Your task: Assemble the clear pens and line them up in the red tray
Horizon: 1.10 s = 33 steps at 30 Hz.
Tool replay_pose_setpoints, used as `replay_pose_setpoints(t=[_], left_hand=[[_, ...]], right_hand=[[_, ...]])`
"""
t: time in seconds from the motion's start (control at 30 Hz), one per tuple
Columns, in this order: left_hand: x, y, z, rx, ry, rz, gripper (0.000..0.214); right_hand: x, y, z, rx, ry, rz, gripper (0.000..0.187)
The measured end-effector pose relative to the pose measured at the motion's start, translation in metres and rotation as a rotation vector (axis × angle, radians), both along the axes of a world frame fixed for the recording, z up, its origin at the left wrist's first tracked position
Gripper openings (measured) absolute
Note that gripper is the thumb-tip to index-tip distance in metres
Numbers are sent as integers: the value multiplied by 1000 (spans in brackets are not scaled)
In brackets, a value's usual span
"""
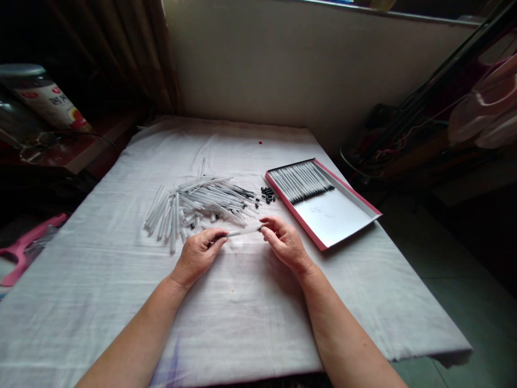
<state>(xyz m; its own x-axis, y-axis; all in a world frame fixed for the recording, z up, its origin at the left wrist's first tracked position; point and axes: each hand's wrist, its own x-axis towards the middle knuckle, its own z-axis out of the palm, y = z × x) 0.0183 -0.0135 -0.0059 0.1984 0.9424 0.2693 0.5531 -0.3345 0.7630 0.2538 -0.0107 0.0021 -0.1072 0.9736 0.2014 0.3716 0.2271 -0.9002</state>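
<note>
Between my hands, low over the front of the pile, a thin clear pen (243, 232) lies almost level. My left hand (198, 254) pinches its left end between thumb and fingers. At the other end, where a small dark piece shows, my right hand (287, 245) is closed with thumb and forefinger; the fingers partly hide that end. Just beyond my hands is a loose heap of clear pen barrels (173, 218) and thin refills with dark tips (238, 194). Several small black pen caps (268, 194) lie right of the heap.
A shallow white box with red sides (351, 215) sits at the right, holding a row of black-ended pens (302, 180). White cloth (242, 323) covers the table. A tiny red bit (260, 143) lies farther back. A labelled jar (48, 99) and pink plastic object (30, 248) are left.
</note>
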Motion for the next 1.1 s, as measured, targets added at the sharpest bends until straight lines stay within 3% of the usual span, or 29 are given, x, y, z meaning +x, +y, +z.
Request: replay_pose_setpoints(t=[0.13, 0.33, 0.53, 0.73, 0.97, 1.1], left_hand=[[0, 0, 0, 0, -1, -5, 23], [0, 0, 0, -8, 1, -5, 23], [-1, 0, -1, -20, -11, 2, 23], [-1, 2, 1, -142, -149, 39, 28], [-1, 2, 2, -213, -255, 54, 31], [0, 2, 1, -224, -272, 63, 30]], right_hand=[[0, 2, -3, 15, 26, 16, 17], [0, 0, -1, 12, -49, -9, 25], [0, 1, -1, -17, 52, 33, 16], [5, 5, -1, -54, 204, -24, 20], [8, 3, 0, -61, 67, -44, 35], [9, 4, -2, -69, 114, -14, 29]])
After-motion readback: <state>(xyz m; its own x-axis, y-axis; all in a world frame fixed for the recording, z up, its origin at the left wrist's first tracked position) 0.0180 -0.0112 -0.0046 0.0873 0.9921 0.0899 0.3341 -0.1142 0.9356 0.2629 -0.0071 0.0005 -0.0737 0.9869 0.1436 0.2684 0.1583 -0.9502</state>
